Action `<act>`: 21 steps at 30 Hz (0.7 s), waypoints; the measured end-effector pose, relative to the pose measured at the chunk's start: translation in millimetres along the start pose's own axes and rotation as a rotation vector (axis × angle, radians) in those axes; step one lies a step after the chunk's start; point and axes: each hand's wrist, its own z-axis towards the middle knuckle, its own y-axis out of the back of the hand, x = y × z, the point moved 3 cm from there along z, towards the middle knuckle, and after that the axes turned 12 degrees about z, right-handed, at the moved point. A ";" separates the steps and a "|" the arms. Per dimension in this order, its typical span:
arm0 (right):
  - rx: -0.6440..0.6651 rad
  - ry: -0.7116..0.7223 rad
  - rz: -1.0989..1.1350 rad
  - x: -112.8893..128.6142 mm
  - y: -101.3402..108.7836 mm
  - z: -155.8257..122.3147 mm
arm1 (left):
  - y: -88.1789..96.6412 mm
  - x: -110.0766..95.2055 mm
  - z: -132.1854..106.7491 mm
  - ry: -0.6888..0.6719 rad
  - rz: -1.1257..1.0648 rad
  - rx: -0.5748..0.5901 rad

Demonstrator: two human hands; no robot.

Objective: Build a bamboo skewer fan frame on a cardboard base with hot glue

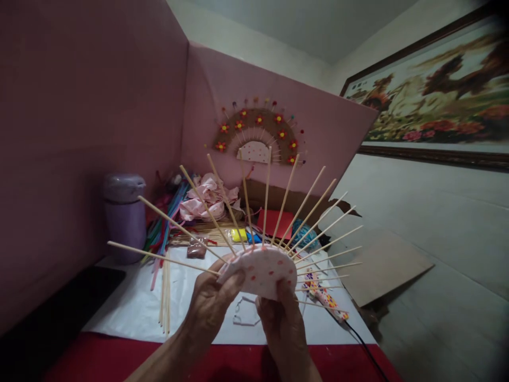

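Note:
A half-round piece covered in white cloth with red dots (262,268) is held up in front of me. Thin wooden sticks (267,196) fan outward from its curved edge. My left hand (212,292) pinches its left corner, thumb on the front face. Low on the right side, my right hand (282,313) grips it with the thumb in front; the fingers behind are mostly hidden. Below and behind it, a pair of glasses (245,313) lies on the white sheet. To the right of my right hand lies a flower-patterned tool with a black cord (326,300), probably a glue gun.
On the white sheet (123,302) are loose sticks (165,297), coloured pipe cleaners (159,233), crumpled pink cloth (209,196), a yellow packet (238,235), red sheet (274,223) and blue yarn (305,233). A purple flask (125,217) stands left. A decorated brown fan (258,119) hangs on the pink board.

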 end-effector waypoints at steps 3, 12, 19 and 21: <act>-0.002 0.042 -0.080 0.0 4.2 0.0 | 4.7 -1.0 0.0 0.044 0.002 0.000; -0.081 0.086 -0.158 -1.2 7.6 -4.2 | 11.4 1.7 -3.5 0.159 -0.111 -0.180; -0.153 0.118 -0.175 -4.9 4.6 -13.5 | 6.6 -1.9 1.3 0.191 -0.216 -0.213; -0.066 0.175 -0.194 -3.3 1.6 -14.6 | 6.7 -2.6 4.6 0.202 -0.242 -0.254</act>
